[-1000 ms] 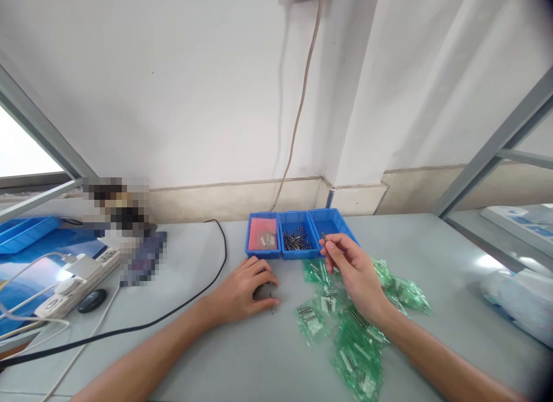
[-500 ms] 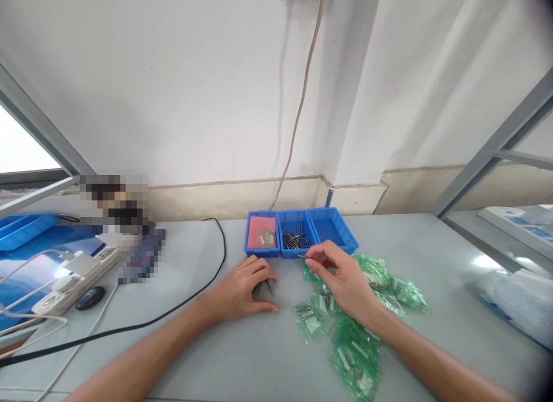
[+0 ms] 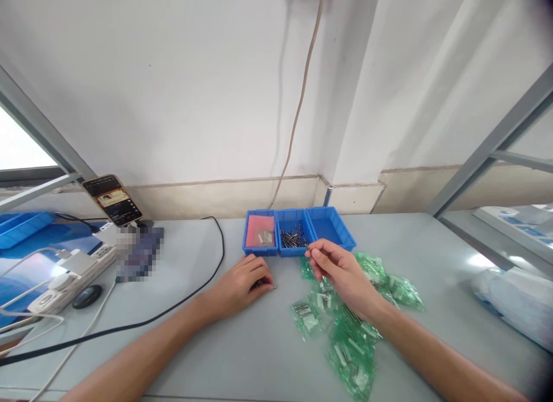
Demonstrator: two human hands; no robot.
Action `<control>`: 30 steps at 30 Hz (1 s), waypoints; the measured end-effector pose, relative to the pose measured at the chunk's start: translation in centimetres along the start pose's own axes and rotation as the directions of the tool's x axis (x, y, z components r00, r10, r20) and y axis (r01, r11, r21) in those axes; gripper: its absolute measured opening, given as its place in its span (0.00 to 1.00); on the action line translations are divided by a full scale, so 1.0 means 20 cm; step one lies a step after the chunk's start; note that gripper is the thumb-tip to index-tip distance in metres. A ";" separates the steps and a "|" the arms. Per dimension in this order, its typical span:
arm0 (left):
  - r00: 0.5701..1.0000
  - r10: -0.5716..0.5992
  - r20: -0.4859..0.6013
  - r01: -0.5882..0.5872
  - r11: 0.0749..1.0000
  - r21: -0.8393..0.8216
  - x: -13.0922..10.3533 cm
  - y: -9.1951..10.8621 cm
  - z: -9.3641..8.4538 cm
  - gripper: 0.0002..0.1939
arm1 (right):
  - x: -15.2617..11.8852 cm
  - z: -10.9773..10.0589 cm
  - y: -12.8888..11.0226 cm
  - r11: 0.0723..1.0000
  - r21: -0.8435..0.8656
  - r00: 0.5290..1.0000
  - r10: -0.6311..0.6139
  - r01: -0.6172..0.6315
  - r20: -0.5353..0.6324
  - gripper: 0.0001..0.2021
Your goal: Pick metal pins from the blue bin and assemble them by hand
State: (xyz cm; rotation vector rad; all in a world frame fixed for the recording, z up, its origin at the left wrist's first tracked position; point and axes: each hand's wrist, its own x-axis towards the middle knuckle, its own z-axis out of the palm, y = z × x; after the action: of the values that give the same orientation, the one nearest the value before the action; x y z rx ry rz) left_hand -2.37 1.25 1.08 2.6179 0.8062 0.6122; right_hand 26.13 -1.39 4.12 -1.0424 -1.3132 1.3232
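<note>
My left hand (image 3: 245,282) rests on the grey table, its thumb and fingers closed around some slim dark metal pieces, mostly hidden; one shiny tip pokes out by the fingertips. My right hand (image 3: 341,273) pinches a single slim metal piece (image 3: 307,246) between thumb and forefinger, just in front of the middle blue bin (image 3: 295,253). Many similar dark, screw-like pieces (image 3: 292,237) lie loose in that bin. Below and around the right hand spread green plastic bags (image 3: 354,356) with metal parts and white labels inside.
The left blue bin (image 3: 260,252) holds a pink bag (image 3: 259,224); another blue bin (image 3: 330,226) adjoins on the right. Leftward are a black cable (image 3: 173,306), a power strip (image 3: 64,281), a mouse (image 3: 87,296) and a propped phone (image 3: 113,199). A plastic-wrapped pack (image 3: 518,304) lies far right.
My left thumb and fingers have closed together over the metal pieces, which showed in the gap before. My right hand has turned slightly, and the piece in its pinch now points up.
</note>
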 end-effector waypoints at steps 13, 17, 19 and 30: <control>0.997 -0.080 0.006 0.080 0.995 -0.060 -0.01 0.01 0.00 0.08 | 0.00 0.02 -0.01 0.999 0.038 1.000 0.013 -0.014 0.015 0.16; 0.996 -0.088 0.006 0.088 0.994 -0.066 -0.01 0.01 0.00 0.08 | 0.00 0.02 0.03 0.992 -0.123 0.999 -0.038 0.037 -0.004 0.15; 0.995 -0.095 0.008 0.096 0.993 -0.063 -0.01 0.01 0.00 0.08 | 0.01 0.01 0.04 0.983 -0.172 0.998 -0.065 0.061 -0.020 0.14; 0.998 -0.068 -0.008 0.067 0.997 -0.036 -0.02 0.00 0.01 0.07 | 0.00 0.01 0.00 1.000 0.017 0.999 0.011 -0.012 0.050 0.15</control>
State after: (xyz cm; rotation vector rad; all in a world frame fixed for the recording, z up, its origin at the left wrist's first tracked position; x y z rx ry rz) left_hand -2.55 1.00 0.85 2.5467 0.8747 0.6140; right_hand 25.95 -1.37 4.07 -1.0127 -1.3324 1.3746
